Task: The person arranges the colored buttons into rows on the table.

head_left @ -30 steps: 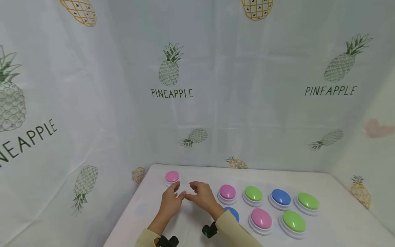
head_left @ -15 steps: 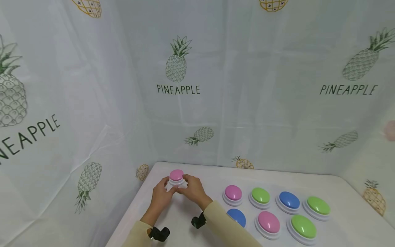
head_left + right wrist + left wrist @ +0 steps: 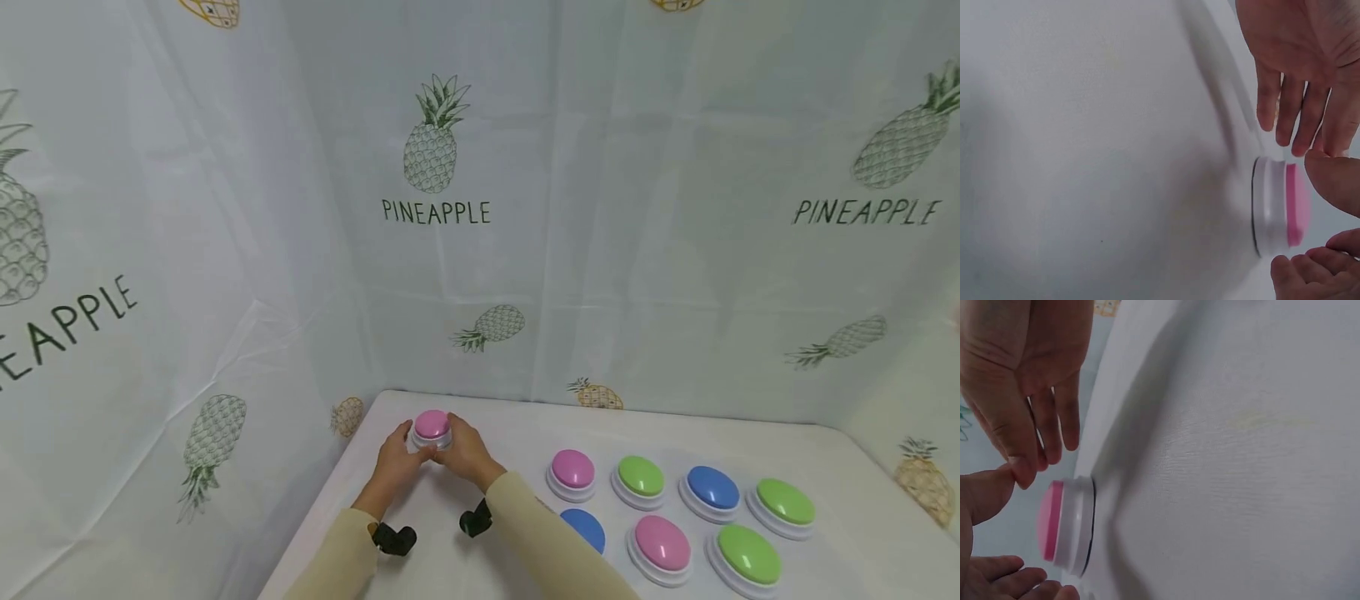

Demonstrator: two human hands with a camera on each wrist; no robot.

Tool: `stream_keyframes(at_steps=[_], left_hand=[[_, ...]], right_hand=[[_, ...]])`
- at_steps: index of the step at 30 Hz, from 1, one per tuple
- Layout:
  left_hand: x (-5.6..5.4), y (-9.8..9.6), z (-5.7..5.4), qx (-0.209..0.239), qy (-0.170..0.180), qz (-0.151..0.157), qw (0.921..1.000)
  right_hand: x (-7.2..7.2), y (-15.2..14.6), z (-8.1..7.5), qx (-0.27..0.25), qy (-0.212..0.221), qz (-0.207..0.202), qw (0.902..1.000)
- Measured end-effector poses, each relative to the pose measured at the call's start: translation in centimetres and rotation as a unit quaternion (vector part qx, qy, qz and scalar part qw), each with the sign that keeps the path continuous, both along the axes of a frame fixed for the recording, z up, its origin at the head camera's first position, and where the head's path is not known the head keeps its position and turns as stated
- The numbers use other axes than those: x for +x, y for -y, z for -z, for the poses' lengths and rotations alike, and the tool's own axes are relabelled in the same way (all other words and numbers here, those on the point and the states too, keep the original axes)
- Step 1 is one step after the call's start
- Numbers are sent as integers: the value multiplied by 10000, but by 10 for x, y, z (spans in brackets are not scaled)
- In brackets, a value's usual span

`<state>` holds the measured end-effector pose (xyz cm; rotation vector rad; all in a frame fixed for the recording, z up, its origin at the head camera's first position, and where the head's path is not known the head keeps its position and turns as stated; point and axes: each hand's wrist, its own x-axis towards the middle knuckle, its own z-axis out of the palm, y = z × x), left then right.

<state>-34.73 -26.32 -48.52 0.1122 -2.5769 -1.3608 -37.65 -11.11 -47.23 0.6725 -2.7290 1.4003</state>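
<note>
A pink dome push button [image 3: 432, 424] on a round white base stands at the far left of the white table. My left hand [image 3: 396, 461] is on its left side and my right hand [image 3: 467, 454] on its right. The thumb tips meet in front of the button, so both hands frame it. In the left wrist view, the pink button [image 3: 1050, 520] shows between the right hand [image 3: 1054, 369] above and the left fingers below, with gaps visible. From the right wrist, the left hand's fingers [image 3: 1291, 112] look fairly straight, apart from the pink button [image 3: 1297, 205].
Several similar buttons stand to the right in two rows, among them a pink button [image 3: 573, 468], a green button [image 3: 641, 476] and a blue button [image 3: 713, 487]. A pineapple-print curtain [image 3: 300, 250] hangs behind and left of the table [image 3: 495, 410].
Both hands have moved forward from in front of the pink button to either side of it, thumbs still together. The head view has shifted slightly. The other buttons stay in place on the table.
</note>
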Motion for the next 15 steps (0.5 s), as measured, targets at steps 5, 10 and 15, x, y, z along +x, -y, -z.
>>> stream_keyframes(at_steps=[5, 10, 15], left_hand=[[-12, -6, 4, 259, 237, 105, 9993], [-18, -3, 10, 280, 230, 93, 9993], [-18, -1, 11, 298, 264, 58, 9992]], right_hand=[[-5, -2, 4, -77, 348, -56, 9993], [-9, 0, 12, -42, 480, -211, 9986], [-10, 4, 13, -197, 578, -382, 9974]])
